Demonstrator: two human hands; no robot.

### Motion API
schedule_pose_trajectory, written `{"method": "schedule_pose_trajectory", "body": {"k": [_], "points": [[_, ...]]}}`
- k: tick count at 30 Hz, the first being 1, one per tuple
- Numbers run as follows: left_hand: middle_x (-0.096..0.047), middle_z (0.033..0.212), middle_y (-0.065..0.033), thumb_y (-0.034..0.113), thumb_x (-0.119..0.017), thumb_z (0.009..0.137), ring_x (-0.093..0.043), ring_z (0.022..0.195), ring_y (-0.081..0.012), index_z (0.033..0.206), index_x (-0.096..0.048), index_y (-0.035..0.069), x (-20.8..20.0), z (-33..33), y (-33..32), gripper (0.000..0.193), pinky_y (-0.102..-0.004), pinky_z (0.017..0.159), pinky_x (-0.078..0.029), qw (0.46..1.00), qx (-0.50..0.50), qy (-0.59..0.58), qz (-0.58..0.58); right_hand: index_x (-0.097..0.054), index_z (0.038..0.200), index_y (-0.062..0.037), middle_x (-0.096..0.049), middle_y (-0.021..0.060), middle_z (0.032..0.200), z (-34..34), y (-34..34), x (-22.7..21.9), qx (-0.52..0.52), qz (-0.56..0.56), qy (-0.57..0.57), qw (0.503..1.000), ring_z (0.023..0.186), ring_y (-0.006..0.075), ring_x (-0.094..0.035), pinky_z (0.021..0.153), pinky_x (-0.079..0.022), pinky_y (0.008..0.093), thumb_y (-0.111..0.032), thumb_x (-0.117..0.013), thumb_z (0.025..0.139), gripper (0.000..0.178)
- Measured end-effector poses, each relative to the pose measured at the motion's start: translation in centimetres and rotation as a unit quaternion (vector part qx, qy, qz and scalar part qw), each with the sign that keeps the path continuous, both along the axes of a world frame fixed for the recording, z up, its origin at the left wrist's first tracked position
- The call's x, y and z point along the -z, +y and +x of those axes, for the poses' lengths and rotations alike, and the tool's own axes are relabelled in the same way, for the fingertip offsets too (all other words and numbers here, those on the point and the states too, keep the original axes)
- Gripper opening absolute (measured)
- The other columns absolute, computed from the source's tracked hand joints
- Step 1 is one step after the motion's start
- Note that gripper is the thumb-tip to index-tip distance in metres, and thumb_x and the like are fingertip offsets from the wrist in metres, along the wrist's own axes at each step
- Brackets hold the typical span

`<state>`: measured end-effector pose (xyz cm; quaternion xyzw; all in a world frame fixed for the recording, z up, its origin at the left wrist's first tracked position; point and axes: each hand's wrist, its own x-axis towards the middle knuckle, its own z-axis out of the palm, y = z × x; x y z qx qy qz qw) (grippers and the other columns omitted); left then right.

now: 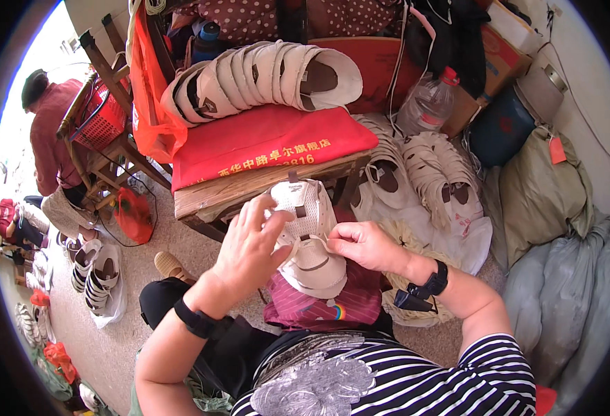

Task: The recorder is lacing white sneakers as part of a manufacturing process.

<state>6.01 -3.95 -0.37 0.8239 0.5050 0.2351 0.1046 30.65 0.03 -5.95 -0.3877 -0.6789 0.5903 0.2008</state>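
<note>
A cream shoe upper with a perforated tongue rests over a maroon striped cloth in my lap. My left hand is at its left side, fingers bent and apart, thumb near the lacing. On the other side, my right hand is closed, thumb and forefinger pinching a pale shoelace at the shoe's opening. Part of the lace is hidden behind my fingers.
Ahead, a wooden bench with a red cloth carries a row of nested shoe uppers. More uppers lie on the right beside sacks. Finished-looking shoes stand on the floor at left. A person sits beyond.
</note>
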Motion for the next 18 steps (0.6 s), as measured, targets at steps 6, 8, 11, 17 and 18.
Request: {"method": "schedule_pose_trajectory", "body": {"k": [6, 8, 11, 17, 18], "points": [[-0.052, 0.1, -0.008, 0.017, -0.078, 0.066, -0.052, 0.103, -0.0277, 0.092, -0.061, 0.01, -0.8, -0.6, 1.9, 0.031, -0.0411, 0.087, -0.041, 0.99, 0.051, 0.107, -0.079, -0.066, 0.089, -0.0005, -0.061, -0.004, 0.077, -0.9, 0.2, 0.5, 0.0, -0.037, 0.047, 0.998, 0.073, 0.0032, -0.052, 0.068, -0.045, 0.0223, -0.019, -0.059, 0.096, 0.021], [-0.052, 0.099, -0.0073, 0.018, -0.078, 0.065, -0.051, 0.103, -0.0265, 0.087, -0.062, 0.01, -0.8, -0.5, 2.1, 0.028, -0.0409, 0.087, -0.04, 0.985, 0.055, 0.132, -0.094, -0.066, 0.085, 0.0, -0.061, -0.0035, 0.072, -1.1, 0.1, 0.8, 0.021, -0.054, 0.063, 0.996, 0.071, 0.0035, -0.052, 0.066, -0.046, 0.0236, -0.02, -0.061, 0.095, 0.023], [-0.053, 0.095, -0.0057, 0.018, -0.078, 0.064, -0.05, 0.1, -0.0256, 0.078, -0.062, 0.01, -0.1, -0.4, 2.2, 0.023, -0.0412, 0.087, -0.038, 0.989, 0.062, 0.114, -0.075, -0.065, 0.082, 0.0002, -0.059, -0.004, 0.071, -1.0, 0.0, 1.2, 0.029, -0.042, 0.08, 0.995, 0.069, 0.0033, -0.05, 0.064, -0.044, 0.0232, -0.019, -0.059, 0.096, 0.025], [-0.054, 0.083, -0.0021, 0.018, -0.076, 0.067, -0.049, 0.093, -0.026, 0.075, -0.061, 0.011, 1.0, -0.9, 2.0, 0.019, -0.0405, 0.085, -0.039, 0.993, 0.065, 0.05, -0.087, -0.064, 0.081, 0.0005, -0.059, -0.0026, 0.069, -1.3, -0.5, 0.7, 0.056, 0.002, 0.097, 0.994, 0.066, 0.004, -0.05, 0.06, -0.043, 0.0242, -0.018, -0.058, 0.095, 0.024], [-0.055, 0.081, -0.002, 0.018, -0.074, 0.069, -0.05, 0.091, -0.0258, 0.075, -0.062, 0.011, 1.0, -1.0, 2.0, 0.015, -0.0402, 0.084, -0.039, 0.994, 0.069, 0.043, -0.078, -0.062, 0.081, -0.0006, -0.056, -0.0042, 0.07, -1.5, -0.7, 0.4, 0.055, 0.021, 0.089, 0.994, 0.067, 0.0034, -0.048, 0.06, -0.042, 0.0232, -0.016, -0.057, 0.096, 0.022]]}}
